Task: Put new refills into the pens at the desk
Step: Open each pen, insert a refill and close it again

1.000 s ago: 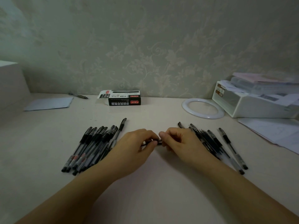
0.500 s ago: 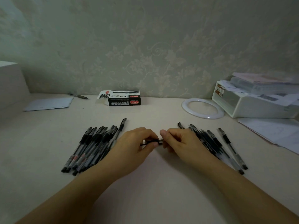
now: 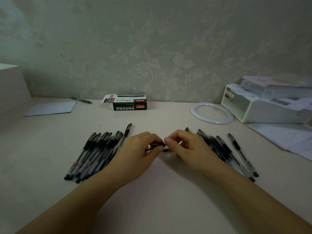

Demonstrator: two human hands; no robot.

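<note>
Both hands meet over the middle of the pale desk (image 3: pixel 160 191) on one black pen (image 3: pixel 157 146). My left hand (image 3: pixel 136 154) pinches its left part. My right hand (image 3: pixel 187 149) pinches its right end with thumb and forefinger. Most of the pen is hidden by my fingers, so I cannot tell whether it is apart. A bundle of several black pens (image 3: pixel 96 152) lies to the left of my left hand. Another group of several black pens (image 3: pixel 224 149) lies fanned out to the right of my right hand. A black refill box (image 3: pixel 128 104) with an open flap stands at the back.
A white ring (image 3: pixel 194 114) lies at the back right, beside a white storage box (image 3: pixel 263 112) piled with papers. Loose sheets (image 3: pixel 285 137) lie at the right edge. A paper sheet (image 3: pixel 50 108) and a lone pen (image 3: pixel 81 100) sit back left, near a white block (image 3: pixel 10 88).
Both hands stay on the pen in the same spot; the fingers shift only slightly around it.
</note>
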